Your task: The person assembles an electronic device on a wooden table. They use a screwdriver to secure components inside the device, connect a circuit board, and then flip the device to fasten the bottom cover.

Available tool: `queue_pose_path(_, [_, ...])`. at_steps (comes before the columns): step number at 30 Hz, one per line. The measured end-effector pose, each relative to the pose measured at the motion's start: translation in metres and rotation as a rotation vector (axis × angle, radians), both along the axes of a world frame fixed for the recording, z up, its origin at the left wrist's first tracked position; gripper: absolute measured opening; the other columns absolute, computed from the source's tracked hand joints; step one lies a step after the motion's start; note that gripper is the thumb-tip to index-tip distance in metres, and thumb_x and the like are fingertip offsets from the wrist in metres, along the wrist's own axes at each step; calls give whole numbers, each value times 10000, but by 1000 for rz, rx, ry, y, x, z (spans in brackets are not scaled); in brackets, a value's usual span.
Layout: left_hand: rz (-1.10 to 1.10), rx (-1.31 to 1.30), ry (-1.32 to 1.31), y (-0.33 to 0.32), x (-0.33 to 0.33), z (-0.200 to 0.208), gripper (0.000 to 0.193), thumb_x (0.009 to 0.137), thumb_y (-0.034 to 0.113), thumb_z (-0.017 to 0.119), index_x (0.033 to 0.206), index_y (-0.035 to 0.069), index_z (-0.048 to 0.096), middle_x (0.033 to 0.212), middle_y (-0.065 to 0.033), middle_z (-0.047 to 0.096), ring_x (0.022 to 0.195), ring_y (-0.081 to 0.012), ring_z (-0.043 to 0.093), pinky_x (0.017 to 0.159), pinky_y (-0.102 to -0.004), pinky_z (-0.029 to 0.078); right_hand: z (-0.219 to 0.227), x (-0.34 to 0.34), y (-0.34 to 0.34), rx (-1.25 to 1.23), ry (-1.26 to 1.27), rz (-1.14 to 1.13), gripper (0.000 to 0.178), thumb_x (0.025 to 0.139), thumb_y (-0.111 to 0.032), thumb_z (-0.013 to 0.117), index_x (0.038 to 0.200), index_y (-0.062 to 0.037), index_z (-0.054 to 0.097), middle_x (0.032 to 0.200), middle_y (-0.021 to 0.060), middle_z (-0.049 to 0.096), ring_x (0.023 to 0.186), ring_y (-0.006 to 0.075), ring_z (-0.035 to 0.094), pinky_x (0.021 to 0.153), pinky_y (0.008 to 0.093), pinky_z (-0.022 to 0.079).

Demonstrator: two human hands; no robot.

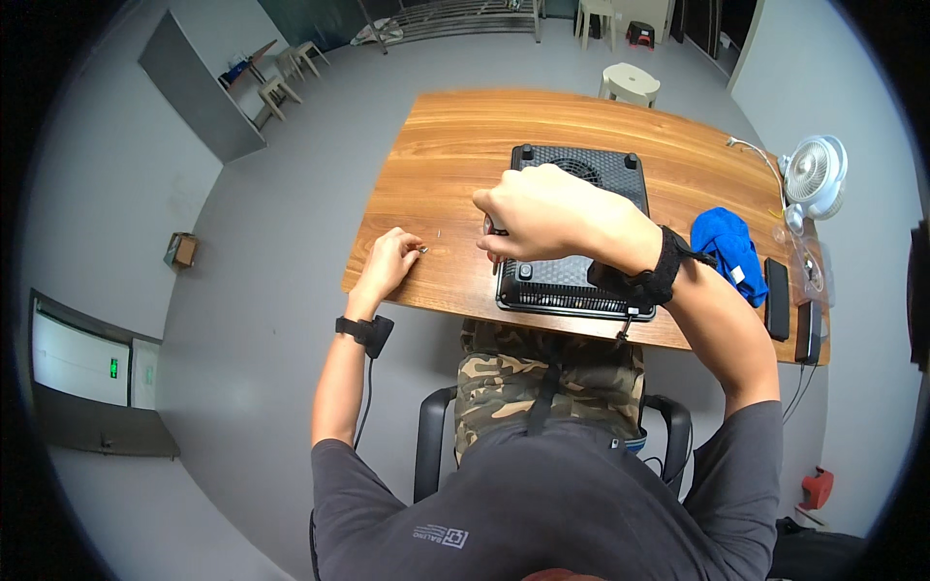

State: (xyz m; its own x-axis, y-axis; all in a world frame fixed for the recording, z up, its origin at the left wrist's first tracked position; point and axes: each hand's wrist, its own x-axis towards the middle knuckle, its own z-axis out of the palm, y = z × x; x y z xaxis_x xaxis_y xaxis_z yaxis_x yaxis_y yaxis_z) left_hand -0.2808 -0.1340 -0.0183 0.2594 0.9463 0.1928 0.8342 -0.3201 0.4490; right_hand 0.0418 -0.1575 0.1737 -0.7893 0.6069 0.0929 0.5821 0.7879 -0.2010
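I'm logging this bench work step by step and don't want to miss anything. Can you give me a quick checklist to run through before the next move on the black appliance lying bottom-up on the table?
1. Black appliance lies flat, underside up, fully on the wooden table: ok.
2. Right hand grips a slim tool at the appliance's left edge: ok; the tool's tip is hidden, so its seating cannot be told.
3. Left hand rests on the table with a small metal piece at its fingertips: ok, kept apart from the appliance.
4. Blue cloth and dark flat devices sit to the right, apart from the work: ok.
5. Other loose small parts on the table: cannot tell, too small.
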Motion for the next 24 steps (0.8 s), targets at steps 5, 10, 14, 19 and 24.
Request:
queue_pose_path(5, [-35, 41, 49, -3, 12, 5, 198, 850, 49, 738, 1044, 11, 746, 923, -124, 665, 801, -279, 660, 751, -377, 537, -7, 16, 2, 14, 22, -42, 387, 911, -356, 694, 879, 25, 633, 671, 223, 654, 696, 410, 690, 656, 472, 565])
queue_pose_path(10, [-55, 46, 89, 0, 5, -1, 194, 852, 30, 725, 1045, 15, 742, 950, -137, 677, 839, -300, 674, 773, -399, 542, -10, 27, 2, -8, 11, -76, 395, 918, -374, 695, 920, 15, 627, 675, 217, 653, 711, 410, 689, 667, 469, 563])
queue_pose_path(14, [-50, 70, 94, 1, 4, -4, 193, 853, 32, 724, 1044, 15, 740, 948, -137, 679, 842, -308, 673, 773, -402, 542, -13, 32, 2, -11, 7, -89, 404, 924, -389, 694, 948, 10, 630, 688, 209, 660, 728, 408, 691, 681, 470, 563])
queue_pose_path(19, [-15, 18, 94, -3, 10, 2, 149, 874, 59, 717, 1018, 22, 729, 996, -145, 690, 945, -356, 675, 832, -437, 547, -14, 34, 2, -26, 3, -101, 402, 929, -387, 691, 959, 10, 634, 694, 205, 665, 728, 406, 691, 683, 473, 562])
queue_pose_path(24, [-20, 116, 99, -3, 8, -7, 199, 863, 10, 701, 1059, 7, 740, 903, -154, 676, 836, -314, 673, 776, -401, 543, -11, 36, 0, -27, 26, -104, 394, 924, -380, 695, 958, 8, 635, 697, 206, 667, 732, 405, 691, 688, 476, 561])
